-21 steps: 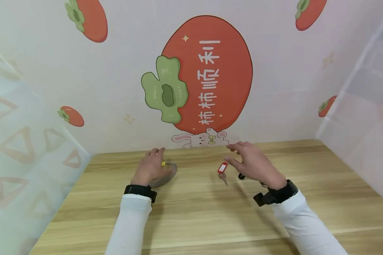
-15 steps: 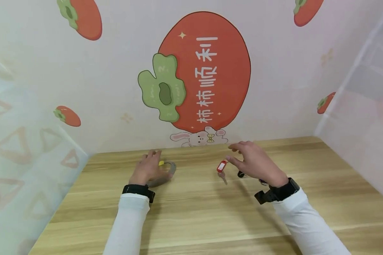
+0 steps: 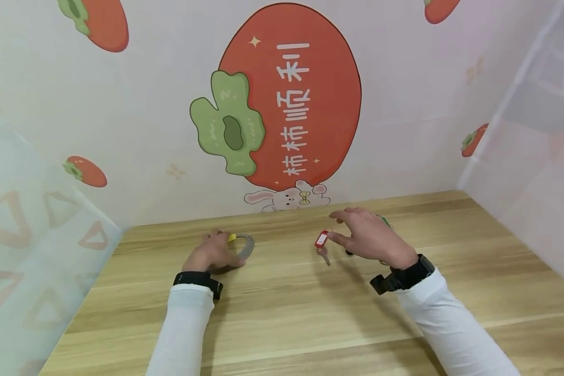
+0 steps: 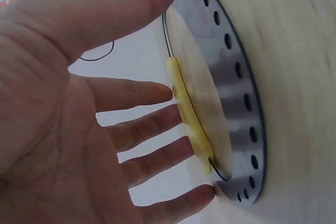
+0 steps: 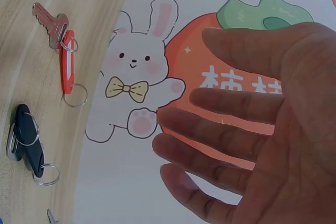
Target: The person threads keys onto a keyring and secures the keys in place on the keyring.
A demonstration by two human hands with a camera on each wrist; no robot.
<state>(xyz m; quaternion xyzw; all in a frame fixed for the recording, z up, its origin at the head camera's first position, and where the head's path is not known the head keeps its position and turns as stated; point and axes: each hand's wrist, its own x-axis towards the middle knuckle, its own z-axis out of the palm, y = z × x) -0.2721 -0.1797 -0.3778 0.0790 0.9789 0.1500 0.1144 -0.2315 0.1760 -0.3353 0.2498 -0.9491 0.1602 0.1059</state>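
Note:
A curved grey metal plate with a row of holes [image 4: 241, 87] lies on the table, its ends joined by a wire with a yellow sleeve [image 4: 189, 108]. My left hand [image 3: 211, 252] spans it, fingers extended with tips right at the yellow sleeve, thumb reaching to the plate's near edge. My right hand [image 3: 368, 233] hovers over the table with fingers spread and nothing in them. Just left of its thumb lies a red key tag [image 3: 321, 239] with a key [image 3: 325, 256] on it. A black key tag [image 5: 29, 140] with split rings is mostly hidden under this hand in the head view.
Something green [image 3: 384, 222] peeks out behind the right hand. The tip of another metal piece [image 5: 50, 217] shows at the bottom of the right wrist view. A wall printed with persimmons and a rabbit [image 3: 289, 198] rises at the table's [image 3: 282, 313] back edge.
My left hand has lowered onto the holed plate, its thumb coming down at the near edge. The right hand stays hovering near the key tags. The head view has shifted slightly.

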